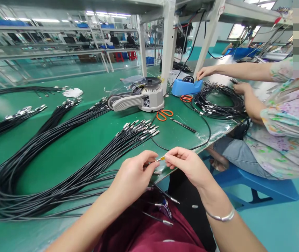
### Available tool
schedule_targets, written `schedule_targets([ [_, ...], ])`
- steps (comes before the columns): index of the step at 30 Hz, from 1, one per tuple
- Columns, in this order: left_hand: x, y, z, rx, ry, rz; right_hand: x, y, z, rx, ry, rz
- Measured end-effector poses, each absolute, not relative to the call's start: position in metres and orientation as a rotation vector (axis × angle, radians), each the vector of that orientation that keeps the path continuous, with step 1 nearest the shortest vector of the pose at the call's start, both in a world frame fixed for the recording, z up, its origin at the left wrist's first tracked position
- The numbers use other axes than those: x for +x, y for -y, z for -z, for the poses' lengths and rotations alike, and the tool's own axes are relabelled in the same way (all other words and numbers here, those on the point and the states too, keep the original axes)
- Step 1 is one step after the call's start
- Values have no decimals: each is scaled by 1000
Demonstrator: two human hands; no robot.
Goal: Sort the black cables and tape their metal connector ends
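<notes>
My left hand [136, 172] is closed in a pinch on the thin end of a cable, in front of me at the table edge. My right hand [188, 164], a silver bangle on its wrist, pinches a small yellow strip [162, 158] that looks like tape. The strip meets the cable end between my two hands; whether it is wrapped around cannot be made out. Beside my left hand lies a large bundle of black cables [107, 154] with metal-tipped ends. A few loose cable ends hang over my lap, one with a metal connector [168, 222].
A grey tape dispenser machine [151, 97] stands on the green table [86, 147]. Near it lie orange-handled scissors [164, 114] and a black pen-like tool [183, 125]. To the right, a co-worker [283, 140] reaches to a blue tape holder [187, 87] beside coiled cables [204, 105].
</notes>
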State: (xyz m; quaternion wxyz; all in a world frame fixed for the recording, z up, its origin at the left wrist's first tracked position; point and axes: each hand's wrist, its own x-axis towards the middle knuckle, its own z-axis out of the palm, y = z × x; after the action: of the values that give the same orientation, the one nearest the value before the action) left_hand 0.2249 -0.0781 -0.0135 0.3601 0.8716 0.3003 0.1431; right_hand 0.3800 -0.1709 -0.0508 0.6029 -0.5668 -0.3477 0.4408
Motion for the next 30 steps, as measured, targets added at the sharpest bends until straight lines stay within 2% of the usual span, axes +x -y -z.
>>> schedule_targets([
  [5,227,72,5,2160,-791,-181,379,174,52,-1346,832,-988],
  [15,238,79,6,2218,-764,-226,381,180,51,-1431,862,-957],
  [19,237,77,6,2175,-758,-152,391,182,52,-1373,913,-1047],
  [30,243,75,8,2250,-662,-4,387,182,55,-1475,961,-963],
])
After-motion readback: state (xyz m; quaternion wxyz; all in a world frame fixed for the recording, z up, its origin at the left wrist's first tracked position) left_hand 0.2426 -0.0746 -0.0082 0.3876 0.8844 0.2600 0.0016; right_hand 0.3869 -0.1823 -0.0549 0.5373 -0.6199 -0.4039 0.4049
